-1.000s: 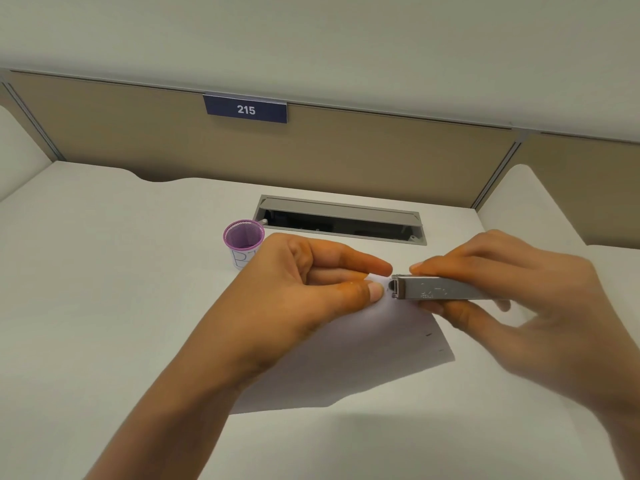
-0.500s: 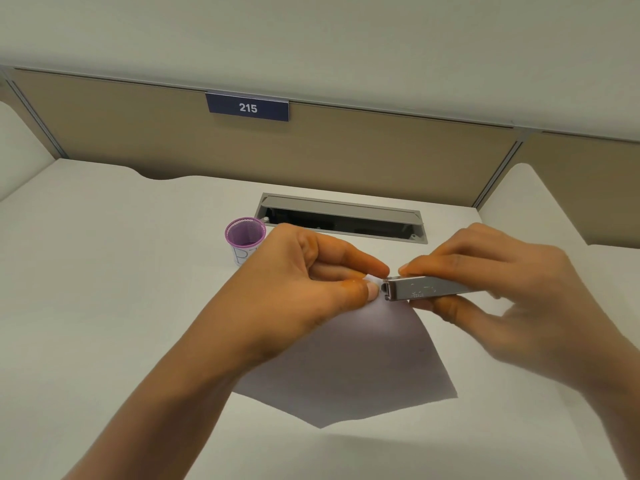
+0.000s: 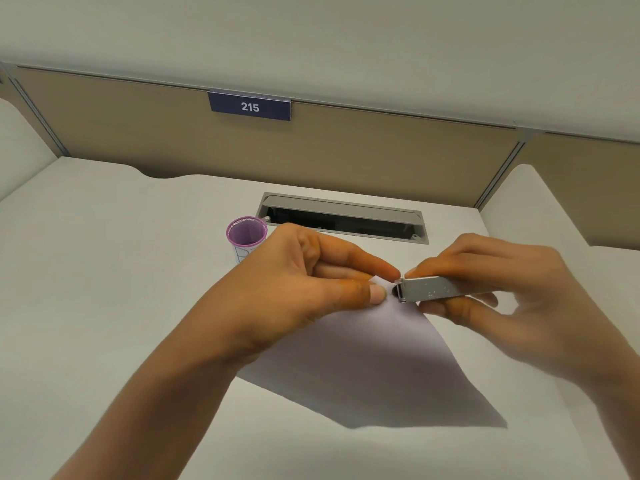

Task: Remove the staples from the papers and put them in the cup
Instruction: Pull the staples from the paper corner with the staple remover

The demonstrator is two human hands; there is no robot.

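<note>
My left hand (image 3: 304,289) pinches the top corner of the white papers (image 3: 374,368) between thumb and fingers, holding them lifted off the desk. My right hand (image 3: 512,299) grips a small silver metal staple remover (image 3: 427,289), whose tip sits at that same corner beside my left thumb. The staple itself is too small to see. A small cup with a purple rim (image 3: 246,235) stands on the desk behind my left hand, partly hidden by it.
The white desk (image 3: 104,289) has a grey cable slot (image 3: 343,218) at the back, just right of the cup. A tan partition (image 3: 381,157) with a blue plate reading 215 (image 3: 250,106) closes the back. Side dividers rise at both edges.
The papers have been raised and turned, so the lower corner now hangs further down. The staple remover's tip has closed in on the corner pinched by my left hand.
</note>
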